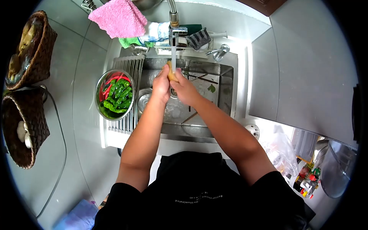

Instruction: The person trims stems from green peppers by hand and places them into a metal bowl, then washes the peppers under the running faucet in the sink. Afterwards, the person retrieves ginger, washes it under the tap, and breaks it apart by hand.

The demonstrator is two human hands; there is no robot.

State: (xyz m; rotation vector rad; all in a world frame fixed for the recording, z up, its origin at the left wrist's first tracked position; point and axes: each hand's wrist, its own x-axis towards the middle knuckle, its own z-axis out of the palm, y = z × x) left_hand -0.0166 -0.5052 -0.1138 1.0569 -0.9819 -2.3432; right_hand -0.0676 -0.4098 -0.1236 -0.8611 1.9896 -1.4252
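Note:
Water runs from the faucet [173, 30] onto a yellowish, potato-like vegetable [171, 72] gripped between both hands over the sink. My left hand [161, 83] is closed on its left side. From the right, my right hand [184, 87] closes on the same vegetable, and fingers hide much of it. Below lies the metal sink [226, 90], with dark thin sticks or chopsticks [203, 78] and a green leaf scrap [211, 88] in it. A clear round dish [144, 99] stands at its left, partly behind my left forearm.
Left of the sink, a bowl of red and green peppers [122, 93] rests on a slatted drying rack [132, 65]. Two woven baskets [42, 57] stand farther left, near a grey cord [63, 138]. A pink cloth [118, 18] hangs behind. A plastic bag [281, 151] lies at right.

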